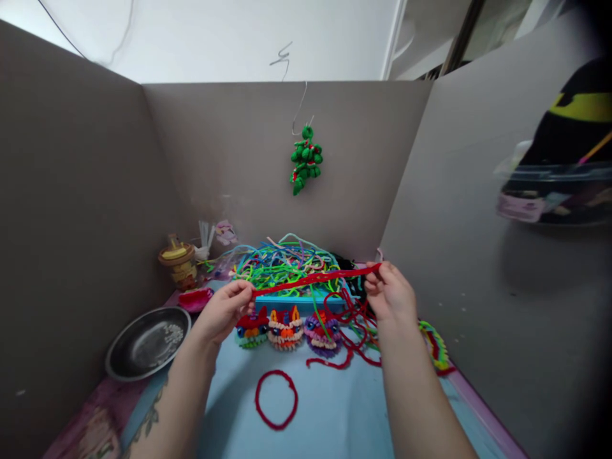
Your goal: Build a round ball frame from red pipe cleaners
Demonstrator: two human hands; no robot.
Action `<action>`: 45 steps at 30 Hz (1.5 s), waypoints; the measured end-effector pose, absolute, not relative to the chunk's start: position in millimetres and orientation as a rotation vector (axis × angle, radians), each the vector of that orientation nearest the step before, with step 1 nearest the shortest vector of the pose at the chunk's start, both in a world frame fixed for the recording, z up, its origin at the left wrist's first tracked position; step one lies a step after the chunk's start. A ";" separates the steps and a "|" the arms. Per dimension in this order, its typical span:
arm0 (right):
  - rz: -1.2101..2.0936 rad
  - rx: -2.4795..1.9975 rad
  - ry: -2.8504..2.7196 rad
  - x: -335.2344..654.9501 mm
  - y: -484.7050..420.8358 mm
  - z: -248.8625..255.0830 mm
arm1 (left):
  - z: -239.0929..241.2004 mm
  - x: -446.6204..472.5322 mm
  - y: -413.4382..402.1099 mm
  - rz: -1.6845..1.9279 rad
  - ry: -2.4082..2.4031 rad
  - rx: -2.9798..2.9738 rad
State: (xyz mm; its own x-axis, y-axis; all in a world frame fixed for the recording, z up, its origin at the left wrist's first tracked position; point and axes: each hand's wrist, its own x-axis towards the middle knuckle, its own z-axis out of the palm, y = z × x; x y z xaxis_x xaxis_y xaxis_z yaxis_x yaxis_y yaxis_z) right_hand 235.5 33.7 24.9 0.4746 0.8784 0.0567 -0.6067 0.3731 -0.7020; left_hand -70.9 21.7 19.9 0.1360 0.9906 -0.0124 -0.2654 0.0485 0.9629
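A red pipe cleaner (315, 279) is stretched straight between my two hands above the table. My left hand (224, 311) pinches its left end, fingers closed. My right hand (389, 293) pinches its right end, fingers closed too. Below the strand stand three small pipe-cleaner lion heads (285, 327) in a row. A red pipe-cleaner ring (276, 399) lies flat on the light blue mat (335, 414) nearer to me. Loose red pipe cleaners (351, 335) curl under my right hand.
A heap of many-coloured pipe cleaners (287, 264) fills a blue tray behind the heads. A metal bowl (147, 343) with small beads sits at the left, a small yellow jar (176, 262) behind it. A green pipe-cleaner figure (306, 159) hangs on the grey cardboard back wall. Cardboard walls enclose three sides.
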 end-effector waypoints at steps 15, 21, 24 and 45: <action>1.000 -0.639 -0.448 240.9 33.1 26.7 | 8.1 -55.0 25.9 1.315 1.028 1.163; 1.007 -0.611 -0.576 229.7 22.0 37.1 | -10.8 -53.7 40.4 1.503 1.149 1.106; 0.992 -0.602 -0.683 224.4 18.5 39.3 | -15.3 -54.5 43.7 1.602 1.178 1.058; 1.144 -0.642 -0.806 196.5 25.2 26.2 | -19.8 -74.2 55.6 2.079 1.259 0.905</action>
State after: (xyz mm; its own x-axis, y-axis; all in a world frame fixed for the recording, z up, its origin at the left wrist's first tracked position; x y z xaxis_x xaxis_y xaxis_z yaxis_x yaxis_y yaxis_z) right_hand 196.5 25.2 26.2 0.1996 0.9542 0.2230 -0.5314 0.2966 -0.7935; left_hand -74.2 55.6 -19.8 -0.6277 0.7317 0.2656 -0.1035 -0.4166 0.9032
